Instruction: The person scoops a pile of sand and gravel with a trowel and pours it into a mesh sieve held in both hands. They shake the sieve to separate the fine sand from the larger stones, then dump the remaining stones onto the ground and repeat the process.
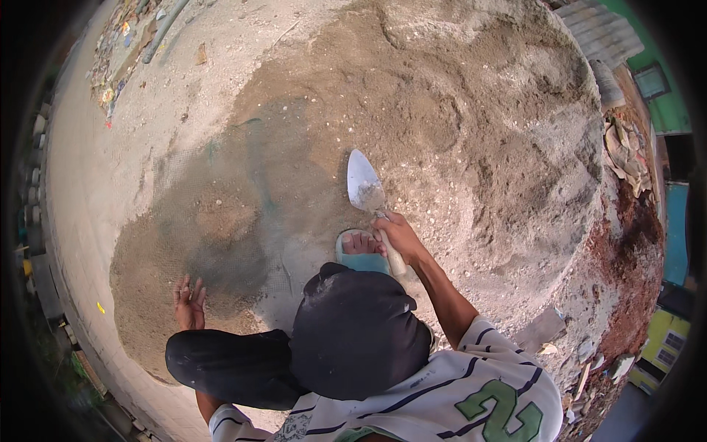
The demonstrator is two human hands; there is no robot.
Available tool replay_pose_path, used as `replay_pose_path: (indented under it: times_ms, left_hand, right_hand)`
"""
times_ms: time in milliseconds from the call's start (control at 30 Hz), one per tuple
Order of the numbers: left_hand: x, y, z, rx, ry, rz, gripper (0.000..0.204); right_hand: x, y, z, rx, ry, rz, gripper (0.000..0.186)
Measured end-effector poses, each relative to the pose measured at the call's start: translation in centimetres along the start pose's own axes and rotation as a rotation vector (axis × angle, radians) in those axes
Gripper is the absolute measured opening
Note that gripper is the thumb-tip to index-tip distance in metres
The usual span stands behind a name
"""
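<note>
My right hand (pixel 398 234) is closed round the wooden handle of a pointed masonry trowel (pixel 364 179). Its metal blade points away from me over the sand, with some grey residue near the handle end. Beyond my left knee, my left hand (pixel 190 300) is held with fingers spread and nothing in it. That hand is over or on the brown sand (pixel 155 272); whether it touches cannot be made out. A fine mesh sheet (pixel 250 250), partly covered with sand, lies between my hands and in front of my foot.
A large sand heap (pixel 471 110) rises ahead and to the right. Reddish soil and rubble (pixel 626 272) line the right side. Paving (pixel 81 243) runs along the left, with litter (pixel 110 81) and a pipe (pixel 163 31) at the far left. My sandalled foot (pixel 357 243) is beside the trowel handle.
</note>
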State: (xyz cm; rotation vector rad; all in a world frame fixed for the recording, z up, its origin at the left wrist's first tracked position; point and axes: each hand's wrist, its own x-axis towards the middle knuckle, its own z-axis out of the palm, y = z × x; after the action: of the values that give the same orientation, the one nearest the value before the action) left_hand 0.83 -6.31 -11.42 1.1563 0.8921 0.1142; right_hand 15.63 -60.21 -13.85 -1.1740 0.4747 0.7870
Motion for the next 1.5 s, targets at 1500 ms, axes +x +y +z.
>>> replay_pose_path:
  times_ms: [1500]
  left_hand:
    - [-1.2,1.3,3.7,0.030,0.116,0.020,0.058]
  right_hand:
    - [10.0,-3.3,0.0,-0.388,-0.291,0.102,0.013]
